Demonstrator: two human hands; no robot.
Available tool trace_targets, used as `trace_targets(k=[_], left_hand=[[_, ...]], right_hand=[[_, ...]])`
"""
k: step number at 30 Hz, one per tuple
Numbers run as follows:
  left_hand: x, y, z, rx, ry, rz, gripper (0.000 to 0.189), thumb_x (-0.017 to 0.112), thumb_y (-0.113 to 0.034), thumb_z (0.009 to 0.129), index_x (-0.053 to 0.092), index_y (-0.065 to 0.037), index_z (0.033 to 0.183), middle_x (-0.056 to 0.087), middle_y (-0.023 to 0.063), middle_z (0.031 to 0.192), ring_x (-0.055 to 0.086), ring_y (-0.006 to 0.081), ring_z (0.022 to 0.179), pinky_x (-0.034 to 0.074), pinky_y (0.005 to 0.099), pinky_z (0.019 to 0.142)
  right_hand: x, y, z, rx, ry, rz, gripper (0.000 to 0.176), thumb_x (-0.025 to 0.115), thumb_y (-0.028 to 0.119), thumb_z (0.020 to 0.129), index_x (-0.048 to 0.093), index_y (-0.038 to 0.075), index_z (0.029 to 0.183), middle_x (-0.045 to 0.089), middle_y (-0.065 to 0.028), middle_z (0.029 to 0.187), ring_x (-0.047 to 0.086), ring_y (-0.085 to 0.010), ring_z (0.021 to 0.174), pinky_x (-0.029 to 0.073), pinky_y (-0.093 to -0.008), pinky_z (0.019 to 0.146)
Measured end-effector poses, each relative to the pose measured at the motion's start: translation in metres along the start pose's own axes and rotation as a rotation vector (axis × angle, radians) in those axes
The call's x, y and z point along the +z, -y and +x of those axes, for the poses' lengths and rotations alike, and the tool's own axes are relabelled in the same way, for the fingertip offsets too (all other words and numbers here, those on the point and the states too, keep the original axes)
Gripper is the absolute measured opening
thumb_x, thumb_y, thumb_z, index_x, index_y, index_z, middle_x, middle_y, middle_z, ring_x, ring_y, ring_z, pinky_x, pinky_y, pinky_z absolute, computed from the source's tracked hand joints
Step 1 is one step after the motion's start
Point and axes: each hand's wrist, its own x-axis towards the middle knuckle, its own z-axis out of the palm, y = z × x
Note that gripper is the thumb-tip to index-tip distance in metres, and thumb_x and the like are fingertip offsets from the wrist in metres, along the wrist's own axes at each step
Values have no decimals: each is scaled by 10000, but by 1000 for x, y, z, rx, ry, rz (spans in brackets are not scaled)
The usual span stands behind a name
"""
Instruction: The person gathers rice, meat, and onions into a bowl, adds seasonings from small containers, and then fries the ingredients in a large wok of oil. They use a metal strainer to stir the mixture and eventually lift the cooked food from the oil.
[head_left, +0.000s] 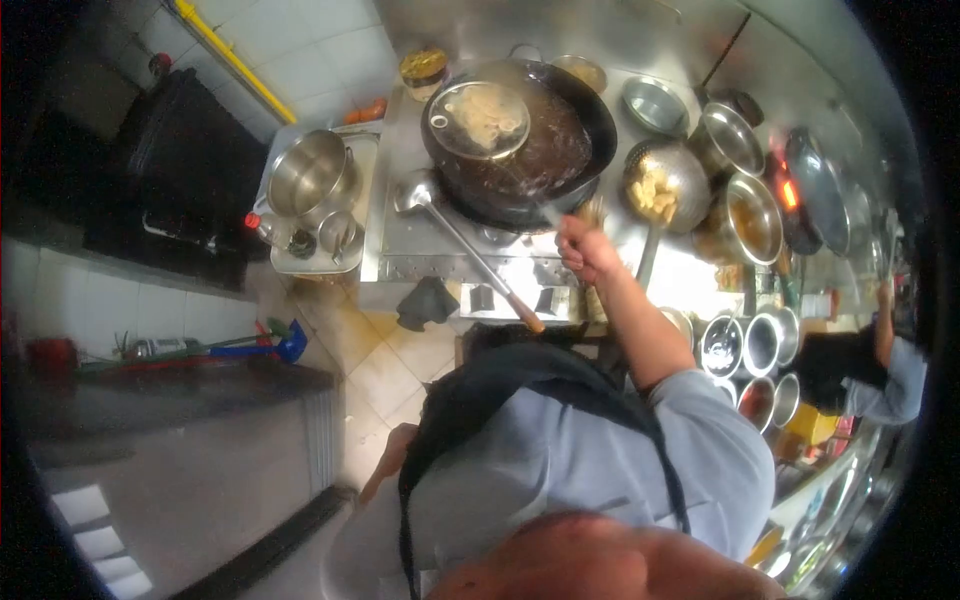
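Note:
My right hand (588, 250) is closed in front of the wok (603, 150), at its near right rim. A small pale, blurred thing shows at the fingertips; I cannot tell what it is. Dark, glossy liquid (555, 140) fills the wok. A round, shallow vessel (440, 135) with pale food (485, 112) overlaps the wok's far left part. A ladle (465, 243) with a wooden handle end lies on the steel stovetop, left of my right hand. To the right sits a perforated strainer (690, 180) with yellowish pieces (655, 195). Only part of my left arm shows beside the apron; its hand is hidden.
Steel pots (305, 172) stand on a tray at the left. Several metal bowls (752, 215) and seasoning containers (762, 342) line the right side. A flame glow (789, 194) shows beside another wok (820, 190). Another person's arm (884, 325) is at the far right.

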Motion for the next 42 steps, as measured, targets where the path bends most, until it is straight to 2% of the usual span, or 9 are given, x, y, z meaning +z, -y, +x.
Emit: trace_targets(k=[11,20,22,25,30,33,35,39,42], left_hand=[[-34,45,55,254,14,139,255,493,-212,857,679,-63,949,663,136,958,614,294,932,480,389,809],[-77,84,113,559,34,286,281,464,-217,855,677,-73,968,651,142,1020,599,324,960,475,421,836],[-90,77,119,535,65,281,277,461,-211,855,674,-72,963,649,145,1019,598,328,957,475,424,832],[-103,62,126,459,98,259,270,457,-204,856,670,-70,954,646,151,1016,597,335,953,476,429,825],[-109,44,127,369,98,262,260,451,-191,856,663,-66,940,642,160,1012,594,345,947,477,437,814],[-105,41,128,318,68,261,256,448,-186,857,660,-65,935,640,164,1010,593,349,944,477,440,809],[-97,53,145,543,38,399,245,427,-177,875,636,-50,882,629,189,982,584,375,931,478,448,786],[-105,50,139,556,56,452,254,403,-171,896,611,-34,852,623,208,938,577,391,919,469,460,776],[-98,64,141,426,36,209,214,446,-174,865,607,-35,846,623,199,876,590,372,904,469,455,772]], right_hand=[[2,-12,-41,-184,8,9,249,435,142,947,443,73,1186,461,13,666,322,-54,412,240,-183,346],[24,-9,-76,-217,-205,37,404,472,128,928,372,29,1307,487,-10,675,334,-64,401,252,-197,351],[8,-18,-78,-237,-262,-64,464,476,110,920,351,-3,1353,482,-11,676,333,-64,402,250,-197,356],[-17,-37,-82,-355,-276,-277,375,469,81,911,433,-8,1273,475,-5,665,333,-60,401,247,-200,355],[1,-29,-111,-260,-176,-266,366,455,83,913,441,-5,1268,471,0,627,330,-58,372,243,-202,345],[38,-19,-137,-160,-275,101,374,448,112,920,443,3,1278,464,5,611,327,-62,365,242,-202,343],[38,-34,-137,-154,-257,87,386,448,111,922,429,7,1294,464,4,612,327,-62,365,243,-200,343],[43,-58,-142,-166,-211,91,407,454,117,928,404,15,1319,467,2,617,327,-58,367,251,-190,345],[58,-66,-147,-179,-166,97,380,467,136,932,425,18,1291,476,-1,632,336,-51,372,270,-181,347]])
